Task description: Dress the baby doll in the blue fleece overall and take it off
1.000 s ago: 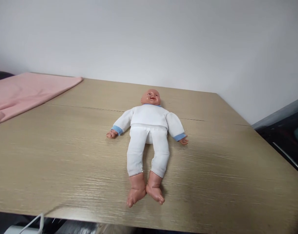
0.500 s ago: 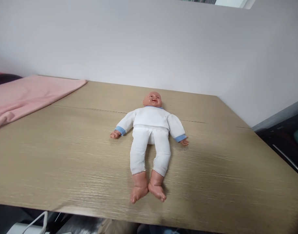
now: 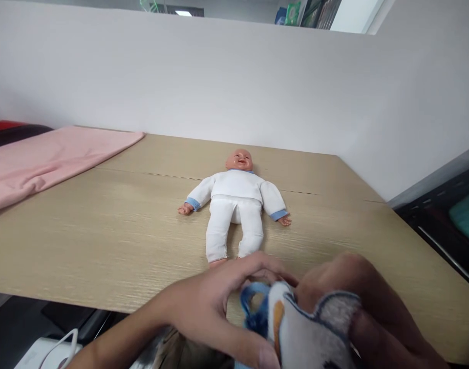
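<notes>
Low in the head view, my left hand (image 3: pixel 215 307) curves around the edge of a fuzzy white cloth item (image 3: pixel 307 330) with dark blue edging, an orange patch and a blue loop; its exact kind is unclear. My right hand (image 3: pixel 345 282), slightly blurred, grips the same item from the right with bent fingers. Beyond them, a baby doll (image 3: pixel 236 205) in a white outfit with blue cuffs lies face up on the table, arms spread. My left hand hides most of its feet.
A pink blanket (image 3: pixel 58 159) lies on the left of the wooden table (image 3: pixel 123 220), which meets a white wall (image 3: pixel 180 77). A white device with a cable (image 3: pixel 46 353) is below the front edge. A dark rack (image 3: pixel 445 215) stands at right.
Both my hands have come into view from below, holding the white cloth item. The camera has tilted up slightly. The doll and blanket have stayed in place.
</notes>
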{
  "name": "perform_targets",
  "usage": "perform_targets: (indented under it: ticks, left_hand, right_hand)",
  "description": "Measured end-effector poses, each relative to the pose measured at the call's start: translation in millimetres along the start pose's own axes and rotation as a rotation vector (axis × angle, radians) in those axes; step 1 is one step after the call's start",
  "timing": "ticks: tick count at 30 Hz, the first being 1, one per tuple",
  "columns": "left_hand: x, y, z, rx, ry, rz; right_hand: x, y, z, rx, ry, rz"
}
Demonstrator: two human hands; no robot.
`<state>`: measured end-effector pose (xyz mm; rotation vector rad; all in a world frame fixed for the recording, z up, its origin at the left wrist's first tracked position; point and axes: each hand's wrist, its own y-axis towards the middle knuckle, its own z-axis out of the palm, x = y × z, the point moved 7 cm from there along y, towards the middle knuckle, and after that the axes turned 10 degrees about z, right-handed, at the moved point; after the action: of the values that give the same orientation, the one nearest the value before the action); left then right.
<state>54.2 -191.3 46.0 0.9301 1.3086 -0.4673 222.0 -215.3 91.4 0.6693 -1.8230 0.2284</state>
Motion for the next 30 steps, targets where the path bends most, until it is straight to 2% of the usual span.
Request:
perform_targets:
  ticks: [1, 3, 5, 7, 9, 11, 13, 17, 19, 21, 25, 27, 30]
  left_hand:
    - [-0.5, 1.3, -3.0, -0.009, -0.062, -0.019]
    - [-1.5, 1.2, -11.3, -0.044, -0.108, -0.064]
    - [-6.3, -0.5, -22.3, -0.076, -0.07, -0.083]
    - [-18.7, -0.7, -34.1, -0.092, 0.02, -0.026]
    - [-35.5, 1.2, -46.3, -0.119, 0.143, 0.086]
    - [-48.1, 4.5, -57.7, -0.172, 0.254, 0.17]
    - [-52.7, 9.5, -67.0, -0.232, 0.303, 0.192]
    - [-49.8, 20.5, -82.4, -0.364, 0.391, 0.132]
    - [-47.9, 23.8, -90.6, -0.396, 0.506, 0.056]
    - [-45.5, 26.8, -96.9, -0.332, 0.612, -0.019]
    - [-28.4, 30.3, -101.0, -0.002, 0.579, -0.143]
    - [-21.9, 32.8, -101.4, 0.086, 0.512, -0.114]
    - [-18.4, 39.9, -103.1, 0.056, 0.464, 0.01]
  right_hand:
    - [9.5, 7.4, -2.8, 0.016, 0.059, 0.021]
    - [25.4, 17.6, -16.3, -0.065, 0.081, 0.008]
    - [29.0, 23.1, -33.2, -0.183, 0.031, 0.025]
    - [24.5, 27.1, -49.0, -0.271, -0.05, 0.052]
    - [16.7, 33.4, -62.1, -0.307, -0.149, 0.076]
    - [7.9, 43.1, -70.9, -0.279, -0.269, 0.111]
    - [0.2, 54.0, -74.9, -0.188, -0.359, 0.129]
    - [-16.4, 67.4, -72.4, 0.05, -0.436, 0.167]
    - [-24.3, 69.8, -73.3, 0.063, -0.465, 0.197]
    - [-28.9, 71.7, -77.1, -0.01, -0.468, 0.203]
    - [-34.9, 77.8, -86.0, -0.174, -0.226, 0.189]
    - [-43.1, 84.6, -80.4, -0.104, -0.115, 0.233]
    - [-54.9, 93.8, -57.1, 0.156, -0.109, 0.286]
